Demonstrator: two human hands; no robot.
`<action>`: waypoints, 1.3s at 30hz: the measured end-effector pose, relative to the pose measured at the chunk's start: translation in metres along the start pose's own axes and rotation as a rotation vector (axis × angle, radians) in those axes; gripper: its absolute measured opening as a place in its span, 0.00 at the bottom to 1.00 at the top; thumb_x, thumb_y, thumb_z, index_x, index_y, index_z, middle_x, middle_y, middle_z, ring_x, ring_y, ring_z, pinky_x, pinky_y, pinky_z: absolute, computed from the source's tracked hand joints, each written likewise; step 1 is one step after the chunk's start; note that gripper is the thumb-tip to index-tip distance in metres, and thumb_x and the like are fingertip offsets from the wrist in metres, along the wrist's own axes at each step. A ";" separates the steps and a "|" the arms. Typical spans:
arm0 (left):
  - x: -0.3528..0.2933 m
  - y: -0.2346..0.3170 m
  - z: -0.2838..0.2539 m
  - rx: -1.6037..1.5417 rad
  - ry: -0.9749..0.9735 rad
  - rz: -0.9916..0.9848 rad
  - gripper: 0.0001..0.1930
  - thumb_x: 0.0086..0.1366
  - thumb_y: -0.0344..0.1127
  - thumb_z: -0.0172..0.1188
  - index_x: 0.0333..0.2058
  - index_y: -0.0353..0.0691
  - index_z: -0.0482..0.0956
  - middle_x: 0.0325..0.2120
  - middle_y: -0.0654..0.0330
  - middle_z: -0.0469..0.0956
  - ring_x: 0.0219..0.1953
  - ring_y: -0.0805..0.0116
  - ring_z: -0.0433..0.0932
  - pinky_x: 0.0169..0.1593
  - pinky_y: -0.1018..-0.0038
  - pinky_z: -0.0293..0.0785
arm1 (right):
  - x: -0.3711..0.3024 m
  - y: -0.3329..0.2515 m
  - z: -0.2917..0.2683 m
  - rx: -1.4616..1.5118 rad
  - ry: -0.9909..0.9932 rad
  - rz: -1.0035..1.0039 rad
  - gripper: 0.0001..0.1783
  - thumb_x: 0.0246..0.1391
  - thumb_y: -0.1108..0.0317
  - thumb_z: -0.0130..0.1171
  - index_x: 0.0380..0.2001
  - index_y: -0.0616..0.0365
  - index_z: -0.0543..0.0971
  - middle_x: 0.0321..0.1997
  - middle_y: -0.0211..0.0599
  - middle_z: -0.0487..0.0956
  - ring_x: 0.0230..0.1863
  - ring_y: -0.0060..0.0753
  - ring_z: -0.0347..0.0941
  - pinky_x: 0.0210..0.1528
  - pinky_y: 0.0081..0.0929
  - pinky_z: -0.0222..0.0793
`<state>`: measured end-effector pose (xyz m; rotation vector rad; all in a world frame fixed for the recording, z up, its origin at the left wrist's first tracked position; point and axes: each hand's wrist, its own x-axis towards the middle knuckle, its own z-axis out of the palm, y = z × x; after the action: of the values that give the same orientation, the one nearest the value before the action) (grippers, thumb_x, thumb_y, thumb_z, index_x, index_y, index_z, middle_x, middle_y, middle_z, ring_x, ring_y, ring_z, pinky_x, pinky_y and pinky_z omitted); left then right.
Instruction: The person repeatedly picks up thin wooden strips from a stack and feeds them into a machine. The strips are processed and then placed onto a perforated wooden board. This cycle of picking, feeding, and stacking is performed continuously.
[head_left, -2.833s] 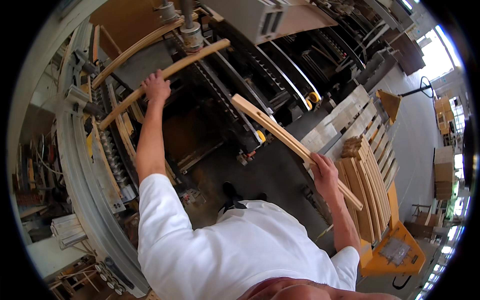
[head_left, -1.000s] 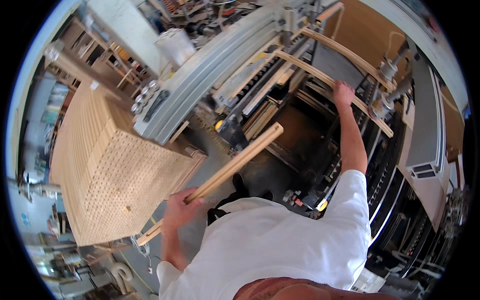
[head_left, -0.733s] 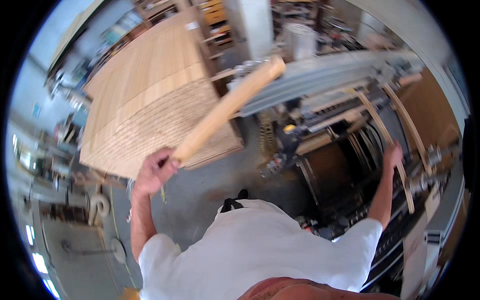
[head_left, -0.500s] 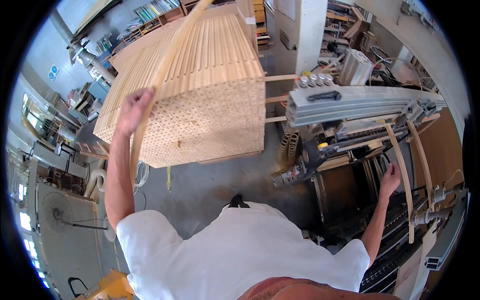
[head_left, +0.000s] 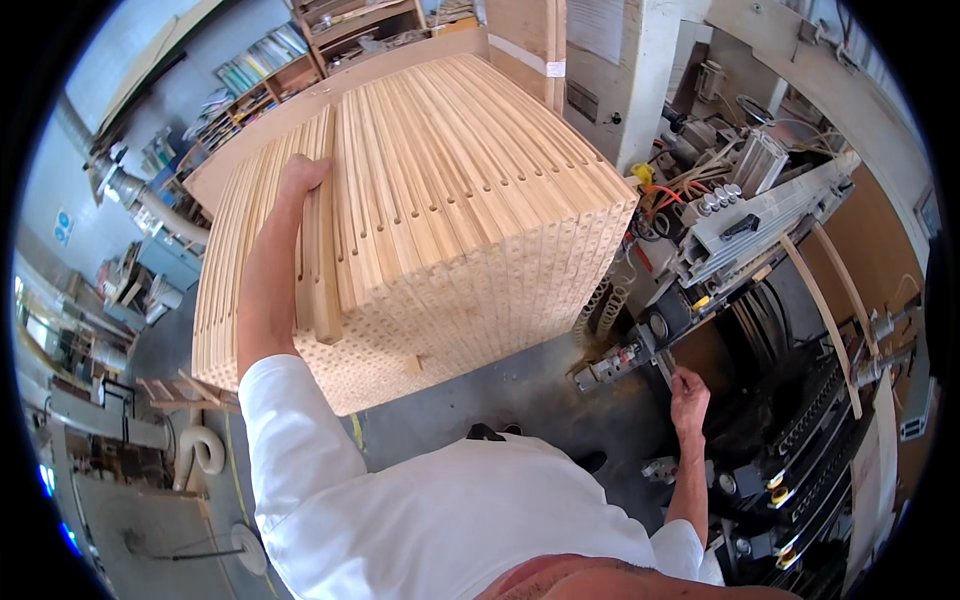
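Over stack (head_left: 500, 275), wooden bar (head_left: 325, 250), lengthwise front-to-back

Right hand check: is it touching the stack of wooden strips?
No, the right hand is out to the side, apart from the stack of wooden strips, with machine parts showing between them.

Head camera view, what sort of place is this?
Most likely a woodworking shop or furniture factory: there's a big stack of grooved wooden strips, a loose strip lying on top under the left hand, and machinery with a long metal beam to the right.
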<state>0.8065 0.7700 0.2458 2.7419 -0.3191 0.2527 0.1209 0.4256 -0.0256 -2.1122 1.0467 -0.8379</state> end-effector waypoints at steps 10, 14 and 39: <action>0.048 0.028 0.034 -0.205 0.001 0.078 0.28 0.55 0.51 0.59 0.27 0.22 0.80 0.19 0.42 0.79 0.22 0.53 0.81 0.29 0.62 0.77 | -0.107 0.006 0.003 0.064 0.241 0.334 0.11 0.58 0.71 0.60 0.42 0.65 0.81 0.29 0.32 0.80 0.32 0.21 0.74 0.37 0.20 0.70; 0.103 -0.041 0.030 -0.274 -0.005 0.170 0.25 0.59 0.50 0.60 0.24 0.26 0.80 0.15 0.50 0.77 0.20 0.57 0.79 0.26 0.63 0.76 | -0.139 0.020 0.028 0.076 0.178 0.335 0.11 0.58 0.71 0.60 0.43 0.64 0.81 0.28 0.34 0.81 0.30 0.23 0.75 0.37 0.22 0.71; -0.715 0.159 0.223 -0.390 -1.613 1.446 0.13 0.66 0.35 0.59 0.46 0.34 0.80 0.35 0.55 0.82 0.34 0.70 0.80 0.41 0.74 0.76 | -0.614 -0.043 -0.112 -0.869 0.952 1.018 0.20 0.48 0.72 0.60 0.47 0.58 0.77 0.51 0.45 0.77 0.53 0.52 0.71 0.53 0.44 0.69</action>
<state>0.1110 0.6749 -0.0590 1.1869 -2.2179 -1.4829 -0.2417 0.9319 -0.0856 -1.2024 3.0353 -0.8867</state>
